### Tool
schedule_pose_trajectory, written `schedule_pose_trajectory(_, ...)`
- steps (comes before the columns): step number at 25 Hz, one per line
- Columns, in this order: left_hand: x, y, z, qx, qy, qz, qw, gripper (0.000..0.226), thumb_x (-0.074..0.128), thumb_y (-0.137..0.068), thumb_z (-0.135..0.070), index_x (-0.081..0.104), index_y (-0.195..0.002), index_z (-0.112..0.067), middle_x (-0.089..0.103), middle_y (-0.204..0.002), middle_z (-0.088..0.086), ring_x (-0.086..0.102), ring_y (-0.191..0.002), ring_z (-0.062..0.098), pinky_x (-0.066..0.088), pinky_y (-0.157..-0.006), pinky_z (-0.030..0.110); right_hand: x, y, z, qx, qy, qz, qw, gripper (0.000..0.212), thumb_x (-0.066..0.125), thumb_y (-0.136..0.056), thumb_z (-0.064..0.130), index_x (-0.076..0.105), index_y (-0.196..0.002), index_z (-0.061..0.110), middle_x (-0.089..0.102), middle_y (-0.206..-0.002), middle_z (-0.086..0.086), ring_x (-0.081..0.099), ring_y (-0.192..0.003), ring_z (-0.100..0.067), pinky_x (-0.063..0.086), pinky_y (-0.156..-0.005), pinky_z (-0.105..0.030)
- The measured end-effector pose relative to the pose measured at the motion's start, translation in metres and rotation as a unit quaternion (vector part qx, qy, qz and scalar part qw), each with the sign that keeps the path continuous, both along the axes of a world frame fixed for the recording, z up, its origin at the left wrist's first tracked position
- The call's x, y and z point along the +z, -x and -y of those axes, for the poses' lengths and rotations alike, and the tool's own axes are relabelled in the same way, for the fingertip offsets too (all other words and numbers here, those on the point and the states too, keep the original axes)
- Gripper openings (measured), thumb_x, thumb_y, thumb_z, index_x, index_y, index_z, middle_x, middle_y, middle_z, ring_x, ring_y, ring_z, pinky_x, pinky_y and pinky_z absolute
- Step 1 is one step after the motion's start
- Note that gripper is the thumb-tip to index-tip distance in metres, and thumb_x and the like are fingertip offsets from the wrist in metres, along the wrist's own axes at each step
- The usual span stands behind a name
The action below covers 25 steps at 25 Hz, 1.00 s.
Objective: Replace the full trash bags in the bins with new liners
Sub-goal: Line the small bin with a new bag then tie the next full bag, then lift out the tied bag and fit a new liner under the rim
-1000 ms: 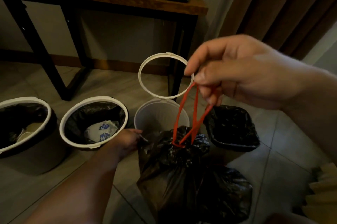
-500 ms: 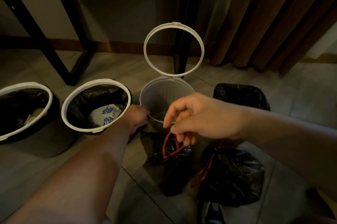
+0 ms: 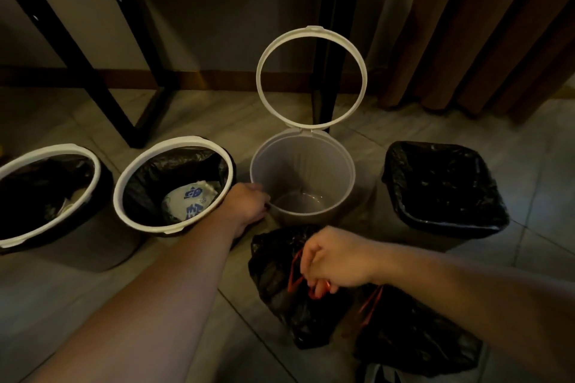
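An unlined pale round bin stands on the floor with its white ring lid flipped up. My left hand holds the bin's near left rim. In front of it a full black trash bag lies on the tiles. My right hand grips that bag's red drawstrings. A second tied black bag with a red string lies to its right. Left of the bare bin, a round bin with a black liner and white ring holds white packaging.
Another lined round bin sits at the far left. A square bin with a black liner stands at the right. Black table legs and a wall stand behind, with brown curtains at the back right.
My right hand has lowered the full bag by its red strings from in front of me down onto the floor. My left hand stays on the bin's rim.
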<state>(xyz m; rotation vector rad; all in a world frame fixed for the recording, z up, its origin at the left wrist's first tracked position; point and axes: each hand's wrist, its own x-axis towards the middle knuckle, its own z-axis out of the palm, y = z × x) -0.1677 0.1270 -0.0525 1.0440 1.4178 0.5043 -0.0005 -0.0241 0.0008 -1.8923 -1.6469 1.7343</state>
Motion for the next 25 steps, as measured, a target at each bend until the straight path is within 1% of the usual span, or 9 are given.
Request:
schedule_pose_trajectory(2,0.000,0.000,0.005,-0.024,-0.013,-0.015,1.000,0.017,0.061,-0.098,0.000,0.069,-0.091,-0.013,0.067,-0.095,0.019,0.064,-0.085,0.027,0.054,-0.077,0.037,-0.013,0.000,0.005,0.044,0.009,0.034,0.998,0.019,0.067,-0.095,0.012,0.072,-0.084,0.027,0.079,-0.084,-0.002,0.075,-0.075,-0.012,0.054,-0.056,-0.020)
schedule_pose_trajectory(5,0.001,0.001,0.009,-0.091,-0.056,-0.081,0.991,0.020,0.063,-0.098,-0.008,0.075,-0.113,-0.014,0.076,-0.098,0.015,0.070,-0.088,0.030,0.054,-0.083,0.039,-0.010,-0.006,0.001,0.081,-0.055,0.062,0.993,0.006,0.074,-0.091,0.024,0.080,-0.093,0.025,0.079,-0.087,0.007,0.071,-0.079,0.005,0.052,-0.066,-0.009)
schedule_pose_trajectory(9,0.038,0.005,-0.012,-0.133,-0.197,-0.263,0.935,0.026,0.063,-0.096,-0.033,0.078,-0.116,-0.024,0.080,-0.113,-0.001,0.072,-0.110,0.018,0.053,-0.088,0.027,0.042,-0.024,-0.050,-0.065,-0.098,-0.028,0.993,0.009,0.078,-0.090,0.030,0.081,-0.093,0.022,0.081,-0.083,0.002,0.076,-0.075,-0.006,0.057,-0.063,-0.019)
schedule_pose_trajectory(11,0.077,0.002,-0.032,-0.080,-0.253,-0.231,0.936,0.019,0.068,-0.095,-0.032,0.079,-0.108,-0.026,0.080,-0.096,-0.009,0.074,-0.096,0.003,0.054,-0.082,0.021,0.075,-0.040,-0.085,-0.120,-0.123,-0.033,0.984,0.005,0.078,-0.092,0.028,0.079,-0.093,0.023,0.080,-0.083,0.001,0.077,-0.074,-0.009,0.057,-0.061,-0.022)
schedule_pose_trajectory(13,0.134,-0.007,-0.061,-0.027,-0.321,-0.172,0.931,0.008,0.072,-0.095,-0.028,0.078,-0.099,-0.031,0.076,-0.079,-0.018,0.070,-0.075,-0.008,0.053,-0.070,0.011,0.116,-0.059,-0.128,-0.164,-0.228,-0.027,0.959,0.003,0.077,-0.093,0.020,0.076,-0.095,0.022,0.077,-0.075,0.001,0.072,-0.067,-0.008,0.053,-0.058,-0.023)
schedule_pose_trajectory(16,0.227,-0.026,-0.111,-0.013,-0.474,-0.200,0.857,0.008,0.072,-0.094,-0.032,0.072,-0.099,-0.038,0.071,-0.082,-0.022,0.067,-0.079,-0.008,0.047,-0.069,0.006,0.192,-0.087,-0.197,-0.203,-0.393,0.014,0.897,0.012,0.079,-0.090,0.021,0.073,-0.092,0.032,0.074,-0.075,0.008,0.067,-0.068,-0.002,0.051,-0.066,-0.025)
schedule_pose_trajectory(18,0.283,-0.045,-0.147,-0.029,-0.533,-0.247,0.809,0.017,0.068,-0.097,-0.036,0.069,-0.114,-0.036,0.069,-0.098,-0.018,0.065,-0.089,0.000,0.055,-0.080,0.021,0.243,-0.109,-0.242,-0.205,-0.463,0.050,0.861,0.013,0.077,-0.091,0.027,0.069,-0.096,0.036,0.072,-0.085,0.011,0.067,-0.079,-0.002,0.050,-0.072,-0.024)
schedule_pose_trajectory(23,0.361,-0.094,-0.219,-0.086,-0.584,-0.397,0.703,0.024,0.061,-0.102,-0.037,0.066,-0.125,-0.031,0.063,-0.119,-0.006,0.058,-0.113,0.019,0.055,-0.095,0.039,0.310,-0.147,-0.340,-0.165,-0.568,0.201,0.781,0.030,0.065,-0.095,0.043,0.067,-0.124,0.033,0.059,-0.113,0.009,0.059,-0.108,-0.017,0.052,-0.086,-0.034)
schedule_pose_trajectory(25,0.373,-0.113,-0.238,-0.093,-0.567,-0.436,0.693,0.029,0.057,-0.104,-0.035,0.064,-0.132,-0.032,0.063,-0.126,-0.002,0.055,-0.119,0.023,0.054,-0.098,0.044,0.321,-0.155,-0.367,-0.141,-0.559,0.250,0.778,0.036,0.062,-0.097,0.045,0.067,-0.130,0.033,0.062,-0.124,0.003,0.056,-0.120,-0.023,0.052,-0.097,-0.040)
